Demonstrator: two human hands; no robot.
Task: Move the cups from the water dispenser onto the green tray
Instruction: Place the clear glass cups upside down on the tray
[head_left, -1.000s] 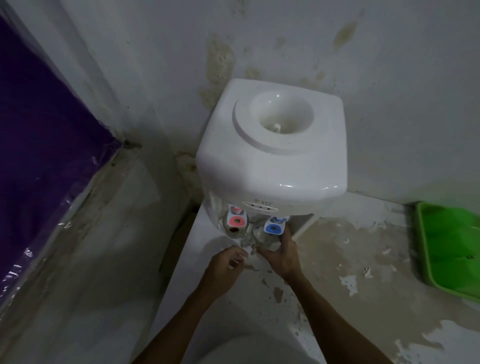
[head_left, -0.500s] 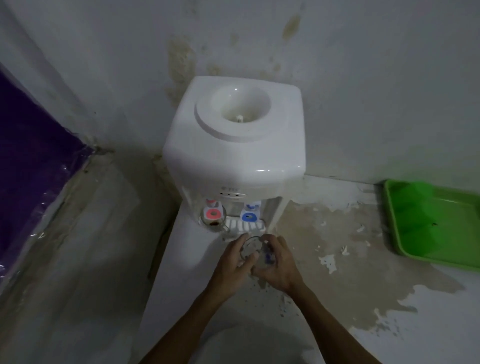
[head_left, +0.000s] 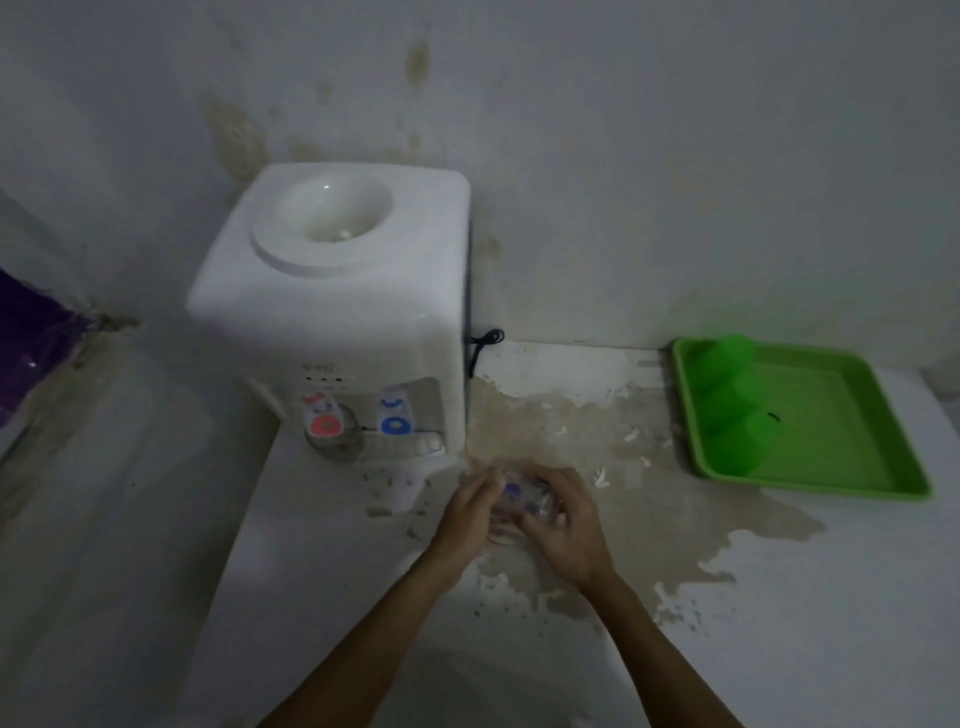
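Note:
A white water dispenser (head_left: 332, 306) stands against the wall, with a red tap and a blue tap. A clear glass cup (head_left: 336, 441) sits on its drip grille under the red tap. Both my hands hold a second clear cup with blue marks (head_left: 522, 496) above the counter, right of the dispenser's front. My left hand (head_left: 465, 512) wraps its left side and my right hand (head_left: 563, 525) its right side. The green tray (head_left: 810, 467) lies at the right by the wall, with green cups (head_left: 727, 387) along its left side.
The white counter (head_left: 779, 623) has a large worn brown patch between dispenser and tray. A black cord (head_left: 480, 345) hangs behind the dispenser. A purple plastic-covered surface (head_left: 31, 332) is at the far left, past a drop beside the counter.
Both hands drew the clear cup from under the blue tap and carried it to the right, away from the dispenser. The view has swung right, showing the whole tray.

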